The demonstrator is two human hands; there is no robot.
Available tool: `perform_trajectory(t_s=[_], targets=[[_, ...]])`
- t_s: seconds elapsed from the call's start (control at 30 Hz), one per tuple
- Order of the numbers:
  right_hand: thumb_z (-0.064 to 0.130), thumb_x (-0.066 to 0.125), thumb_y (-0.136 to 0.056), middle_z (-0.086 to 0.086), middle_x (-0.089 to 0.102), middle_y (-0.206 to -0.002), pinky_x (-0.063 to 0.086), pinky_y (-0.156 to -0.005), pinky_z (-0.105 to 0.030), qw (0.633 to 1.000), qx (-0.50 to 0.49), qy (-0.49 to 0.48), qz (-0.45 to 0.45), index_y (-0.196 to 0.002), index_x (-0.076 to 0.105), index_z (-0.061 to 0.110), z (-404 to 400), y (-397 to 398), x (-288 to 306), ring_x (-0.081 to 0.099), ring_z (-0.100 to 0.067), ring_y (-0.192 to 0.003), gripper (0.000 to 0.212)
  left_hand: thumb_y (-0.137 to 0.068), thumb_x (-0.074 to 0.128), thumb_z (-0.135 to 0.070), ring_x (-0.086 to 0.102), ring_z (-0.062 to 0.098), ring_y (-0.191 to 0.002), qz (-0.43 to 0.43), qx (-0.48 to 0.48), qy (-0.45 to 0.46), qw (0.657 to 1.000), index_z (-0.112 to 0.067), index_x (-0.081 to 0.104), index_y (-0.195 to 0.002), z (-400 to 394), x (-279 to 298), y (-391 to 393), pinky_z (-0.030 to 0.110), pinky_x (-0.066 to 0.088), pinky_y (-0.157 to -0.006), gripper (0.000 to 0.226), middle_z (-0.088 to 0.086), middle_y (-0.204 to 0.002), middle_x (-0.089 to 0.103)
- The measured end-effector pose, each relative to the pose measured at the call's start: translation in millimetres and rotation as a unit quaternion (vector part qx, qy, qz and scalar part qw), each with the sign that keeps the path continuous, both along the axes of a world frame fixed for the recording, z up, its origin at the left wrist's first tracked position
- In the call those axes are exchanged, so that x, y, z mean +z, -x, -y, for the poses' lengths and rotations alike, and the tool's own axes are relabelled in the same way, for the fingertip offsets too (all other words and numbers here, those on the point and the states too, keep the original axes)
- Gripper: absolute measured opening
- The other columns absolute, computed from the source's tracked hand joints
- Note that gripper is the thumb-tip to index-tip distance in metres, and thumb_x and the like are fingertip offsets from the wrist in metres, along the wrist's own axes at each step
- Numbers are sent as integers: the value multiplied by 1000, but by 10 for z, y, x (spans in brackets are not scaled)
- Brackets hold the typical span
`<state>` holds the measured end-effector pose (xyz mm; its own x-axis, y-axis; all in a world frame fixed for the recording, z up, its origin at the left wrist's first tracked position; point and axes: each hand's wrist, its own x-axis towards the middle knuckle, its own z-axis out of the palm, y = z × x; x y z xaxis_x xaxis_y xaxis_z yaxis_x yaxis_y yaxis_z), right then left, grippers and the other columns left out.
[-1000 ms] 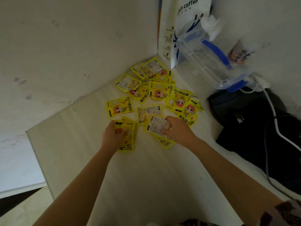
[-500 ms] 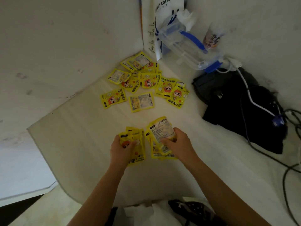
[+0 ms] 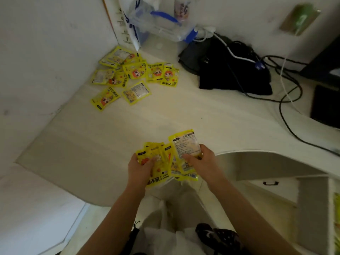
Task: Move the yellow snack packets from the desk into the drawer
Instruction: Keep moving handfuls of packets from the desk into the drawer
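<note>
Your left hand (image 3: 140,167) and right hand (image 3: 199,160) each clamp a fanned bunch of flat yellow foil snack packets (image 3: 166,159) above the pale desk's (image 3: 110,140) front edge; light, slick, likely to slide apart, so pinch across overlaps.

Lighting: dim, even, yellowish indoor cast; source not visible. Shadows: soft, darker under the desk (image 3: 114,129) front edge. Glare: none. Focus: soft overall, smeared toward corners. Distortion: wide-angle bowing of desk edge and walls.
</note>
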<state>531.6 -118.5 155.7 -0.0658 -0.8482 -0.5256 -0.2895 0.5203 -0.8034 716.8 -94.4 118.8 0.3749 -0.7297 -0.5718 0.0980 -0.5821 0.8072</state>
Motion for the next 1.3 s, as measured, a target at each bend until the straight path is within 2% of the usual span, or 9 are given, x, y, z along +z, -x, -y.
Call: perform_trajectory(t_s=[0.1,0.2,0.43,0.63,0.73,0.9,1.07,1.23,1.3], targets=[[17,71,-83,-4,71,-92,57,-59,-25,999,-52,0,5,-106,60,10,-334,104,19,69,-12,-67,26,-82,73,-15,65,15,-59,5,-35,5,999,-16,63,-100,-186,11,82,25,47,-48,21,3,-86,70],[16,71,-83,-4,71,-90,57,-59,-26,995,-100,2,10,-107,61,10,-640,237,36,68,-8,-65,27,-80,73,-15,67,22,-72,5,-75,6,997,-16,65,-101,-310,21,210,26,47,-56,23,4,-90,71],[18,71,-83,-6,72,-95,59,-72,-40,981,-195,-10,-5,-108,61,10,-1313,584,37,71,-19,-78,27,-82,70,-14,65,18,-72,6,-189,6,982,-16,67,-101,-584,39,686,26,48,-57,19,3,-91,71],[17,70,-83,-6,71,-94,60,-71,-41,959,-282,-11,-10,-106,61,13,-2006,1025,15,70,-20,-81,25,-81,72,-17,69,19,-84,-3,-266,2,964,-20,67,-100,-985,48,1207,35,56,-70,20,2,-94,73],[18,71,-82,-6,72,-93,60,-68,-41,949,-316,-4,-14,-105,62,13,-2446,1265,4,71,-20,-80,25,-83,71,-16,67,14,-78,-9,-298,4,954,-17,65,-103,-1307,74,1540,29,51,-61,22,1,-93,71],[15,70,-81,-7,72,-94,60,-65,-39,923,-384,-9,7,-105,63,13,-3317,1708,-45,70,-18,-77,24,-80,74,-17,69,18,-79,-18,-337,-7,941,-19,65,-100,-1996,24,2077,31,55,-64,21,2,-91,72],[15,70,-81,-8,72,-95,59,-74,-46,896,-444,-5,2,-100,61,17,-4242,2106,-59,70,-24,-84,21,-76,77,-18,71,27,-88,-24,-400,-28,916,-20,66,-97,-2717,-96,2610,53,58,-78,23,6,-96,74],[15,69,-83,-7,71,-96,60,-72,-45,854,-520,-9,8,-89,58,25,-4993,2455,-49,70,-23,-85,17,-77,76,-18,71,24,-86,-20,-466,-25,884,-22,65,-93,-3313,-82,3211,51,58,-77,20,4,-93,74],[14,69,-83,-7,70,-97,60,-67,-40,832,-554,-7,12,-94,59,22,-5231,2596,-59,70,-22,-85,16,-78,76,-16,71,25,-87,-24,-489,-27,872,-21,65,-94,-3492,-58,3438,50,58,-77,20,4,-94,73]])
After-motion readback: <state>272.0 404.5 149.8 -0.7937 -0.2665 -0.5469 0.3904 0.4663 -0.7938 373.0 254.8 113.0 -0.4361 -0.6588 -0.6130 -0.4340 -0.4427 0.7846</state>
